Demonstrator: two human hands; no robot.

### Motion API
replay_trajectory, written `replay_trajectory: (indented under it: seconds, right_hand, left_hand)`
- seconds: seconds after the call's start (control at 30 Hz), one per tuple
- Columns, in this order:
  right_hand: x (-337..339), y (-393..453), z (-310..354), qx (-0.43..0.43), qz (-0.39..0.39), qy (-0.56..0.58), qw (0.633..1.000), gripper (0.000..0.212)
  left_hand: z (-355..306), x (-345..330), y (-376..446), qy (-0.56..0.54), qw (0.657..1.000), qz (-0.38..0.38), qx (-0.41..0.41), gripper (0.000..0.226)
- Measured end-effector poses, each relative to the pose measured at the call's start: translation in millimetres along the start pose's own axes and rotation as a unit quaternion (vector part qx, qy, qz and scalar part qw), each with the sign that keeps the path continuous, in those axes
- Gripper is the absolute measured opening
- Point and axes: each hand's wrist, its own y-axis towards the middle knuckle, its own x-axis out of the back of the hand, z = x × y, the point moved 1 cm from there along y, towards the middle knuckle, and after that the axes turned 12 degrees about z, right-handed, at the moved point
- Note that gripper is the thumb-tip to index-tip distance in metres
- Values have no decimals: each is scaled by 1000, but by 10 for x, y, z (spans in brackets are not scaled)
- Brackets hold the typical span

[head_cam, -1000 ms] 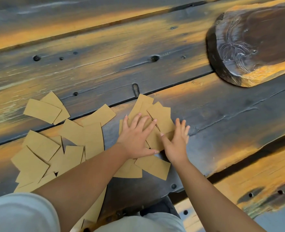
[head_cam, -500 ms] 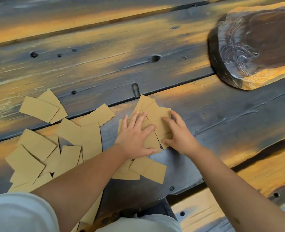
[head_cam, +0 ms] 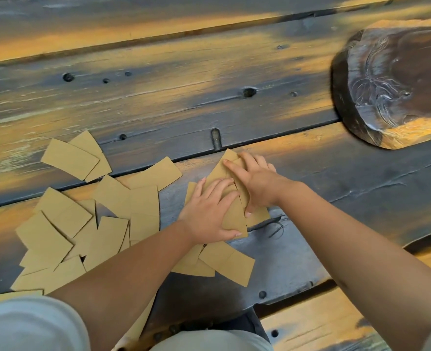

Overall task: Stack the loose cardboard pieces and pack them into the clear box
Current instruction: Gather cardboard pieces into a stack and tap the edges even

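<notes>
Several tan, curved cardboard pieces lie loose on the wooden table. A small bunch of them (head_cam: 234, 216) sits at the centre between both hands. My left hand (head_cam: 206, 211) presses on the bunch from the left, thumb under its near corner. My right hand (head_cam: 256, 181) lies over the bunch from the right, fingers spread toward its far tip. A wide scatter of pieces (head_cam: 82, 219) covers the left side, and a few more (head_cam: 224, 262) lie just in front of my left wrist. No clear box is in view.
The table is made of dark, worn planks (head_cam: 234, 72) with bolt holes and a gap running left to right. A carved dark wooden slab (head_cam: 391, 82) rests at the far right. My light shirt fills the bottom edge.
My right hand has moved left from the bunch's right edge onto its top. The spread pieces at the centre have been pushed together into a tighter, narrower bunch.
</notes>
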Motion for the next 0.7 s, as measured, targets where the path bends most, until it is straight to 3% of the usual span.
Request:
replay_trajectory:
  seconds: [0.1,0.27,0.4,0.57,0.7]
  right_hand:
    - [-45,-76,-7,-10,-11,68,998,142]
    - [-181,-289,-29,-23,-14,172,985,146]
    - [-265,-474,-109,-45,-5,340,939,141]
    - [-362,-426,-17,-182,-150,375,896,110]
    - [-380,-319,116,-198,-156,421,871,99]
  left_hand:
    - [-3,1,-2,-11,1000,-10,12,101]
    - [-36,35,12,24,998,35,38,103]
    - [-31,34,19,36,997,52,47,103]
    - [-30,20,26,28,997,53,57,115]
    - [-72,41,94,2,996,55,73,124]
